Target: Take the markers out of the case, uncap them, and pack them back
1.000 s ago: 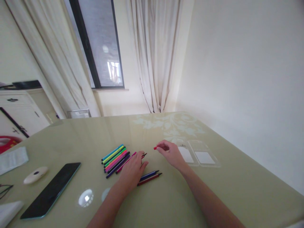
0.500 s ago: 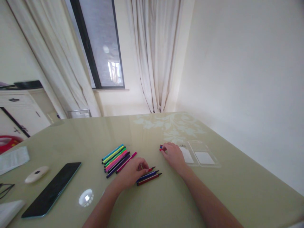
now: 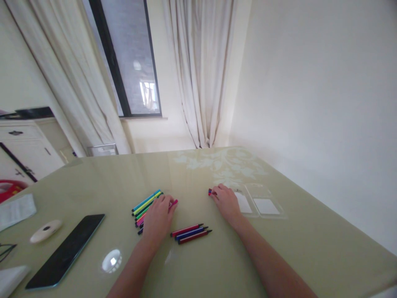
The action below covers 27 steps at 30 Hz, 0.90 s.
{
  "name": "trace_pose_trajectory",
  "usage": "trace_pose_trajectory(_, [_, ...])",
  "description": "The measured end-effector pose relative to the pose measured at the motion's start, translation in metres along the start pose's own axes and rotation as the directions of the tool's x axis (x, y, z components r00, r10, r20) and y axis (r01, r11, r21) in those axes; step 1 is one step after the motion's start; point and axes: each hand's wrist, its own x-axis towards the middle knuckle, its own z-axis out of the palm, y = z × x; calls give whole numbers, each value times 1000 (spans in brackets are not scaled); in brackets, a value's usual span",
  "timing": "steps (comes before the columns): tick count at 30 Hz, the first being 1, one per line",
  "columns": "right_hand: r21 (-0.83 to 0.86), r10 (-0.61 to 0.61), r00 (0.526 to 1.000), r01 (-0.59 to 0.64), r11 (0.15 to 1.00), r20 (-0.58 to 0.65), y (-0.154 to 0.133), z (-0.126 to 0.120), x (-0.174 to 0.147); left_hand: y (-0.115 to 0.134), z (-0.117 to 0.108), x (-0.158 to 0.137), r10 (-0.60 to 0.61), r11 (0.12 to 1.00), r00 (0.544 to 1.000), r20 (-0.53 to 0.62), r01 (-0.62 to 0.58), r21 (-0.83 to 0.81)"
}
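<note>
My left hand [image 3: 157, 218] reaches over a row of capped felt-tip pens [image 3: 145, 201] in blue, yellow, green, pink and dark colours, hiding part of it. Its fingers are closed around the magenta felt-tip pen [image 3: 174, 203], whose end sticks out past them. My right hand [image 3: 226, 201] rests farther right, fingers curled around small red and blue pen caps [image 3: 210, 192]. Between the hands and closer to me lie three uncapped felt-tip pens: a red one [image 3: 186, 230], a blue one [image 3: 190, 233] and a dark red one [image 3: 194, 237], tips pointing right.
Beside my right hand lies an open clear plastic case [image 3: 269, 206] with white inserts. On the left are a black phone or tablet [image 3: 66, 250], a white oval object [image 3: 46, 231], a pale packet [image 3: 17, 212] and a dark cable [image 3: 6, 250]. A wall borders the table's right side.
My left hand has let go of the red uncapped pen, leaving it beside the blue and dark red ones, and moved left and away to the magenta pen. My right hand stays in place.
</note>
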Motion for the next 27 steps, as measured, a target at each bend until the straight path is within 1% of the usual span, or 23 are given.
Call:
trace_pose_trajectory(1, [20, 0, 1000, 1, 1000, -11, -1, -1, 0, -4, 1, 0, -12, 998, 1000, 0, 12, 62])
trace_pose_trajectory(3, [77, -9, 1000, 11, 997, -27, -4, -1, -1, -10, 2, 0, -22, 992, 999, 35, 18, 122])
trace_pose_trajectory(6, [227, -54, 998, 56, 972, -18, -9, 1, -4, -8, 3, 0, 22, 993, 998, 57, -28, 119])
trace_pose_trajectory(8, [369, -114, 993, 107, 923, -3, -14, 3, -6, 1, 4, 0, 88, 994, 994, 67, -92, 56])
trace_pose_trajectory(10, [511, -206, 978, 167, 844, 20, -20, 3, -8, 13, 5, -2, 148, 988, 984, 95, -142, -64])
trace_pose_trajectory(11, [567, -247, 969, 188, 802, 28, -23, 3, -9, 19, 6, -3, 167, 981, 980, 111, -154, -120])
trace_pose_trajectory(13, [644, -290, 957, 204, 738, 29, -28, 0, -11, 29, 7, -6, 195, 970, 973, 125, -173, -168])
trace_pose_trajectory(15, [688, -279, 960, 190, 701, 20, -30, -3, -12, 36, 7, -9, 243, 961, 964, 105, -225, -162])
trace_pose_trajectory(18, [743, -261, 965, 156, 651, 26, -29, -5, -12, 37, 6, -12, 299, 951, 951, 73, -291, -101])
trace_pose_trajectory(21, [785, -258, 965, 128, 606, 42, -26, -2, -11, 33, 5, -12, 297, 955, 951, 86, -294, -44])
trace_pose_trajectory(24, [817, -251, 966, 95, 569, 62, -25, 0, -10, 31, 3, -11, 297, 955, 950, 99, -295, -27])
trace_pose_trajectory(27, [828, -240, 968, 73, 556, 76, -25, 1, -10, 32, 3, -10, 275, 961, 955, 108, -275, -22])
